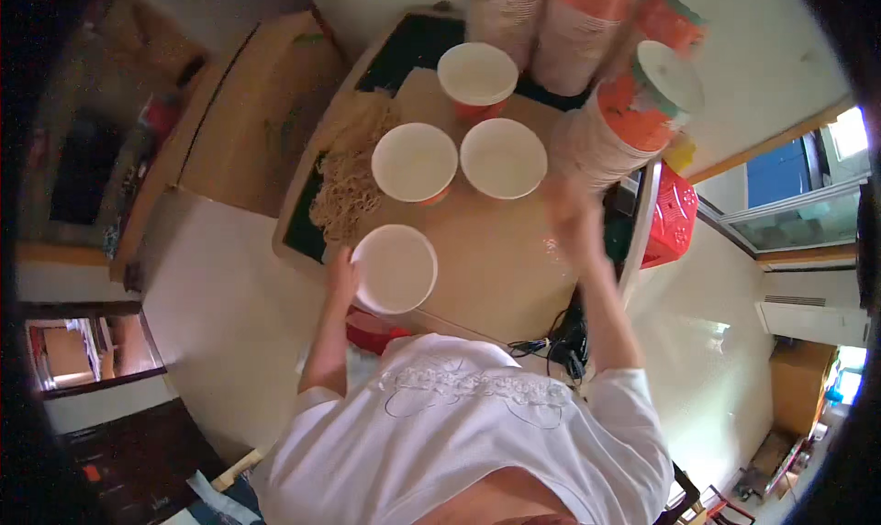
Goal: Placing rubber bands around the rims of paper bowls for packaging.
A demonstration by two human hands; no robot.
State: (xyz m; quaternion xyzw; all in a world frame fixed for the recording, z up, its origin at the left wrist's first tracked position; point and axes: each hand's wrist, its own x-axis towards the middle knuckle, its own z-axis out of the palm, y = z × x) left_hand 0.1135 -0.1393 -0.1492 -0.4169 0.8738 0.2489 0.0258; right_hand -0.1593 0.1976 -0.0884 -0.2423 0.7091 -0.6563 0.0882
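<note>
My left hand (pixel 343 275) grips the side of a round white paper bowl (pixel 396 268) at the table's near edge, its open mouth facing up. Over the right part of the table, my right hand (pixel 571 215) is smeared by motion. Its fingers cannot be made out, nor whether anything is in them. Closest to it is a leaning stack of nested paper bowls (pixel 596 144). Three more white bowls stand mouth up on the table: a left one (pixel 414 162), a right one (pixel 503 159) and a far one (pixel 477 72), the last apparently several nested together.
Tangled light-brown strands (pixel 344 190) lie along the table's left side. Tall bowl stacks (pixel 500 20) in clear wrapping line the far edge. A red plastic basket (pixel 670 215) sits beyond the right edge. Black cables (pixel 564 341) bunch at the near right corner of the table (pixel 486 268).
</note>
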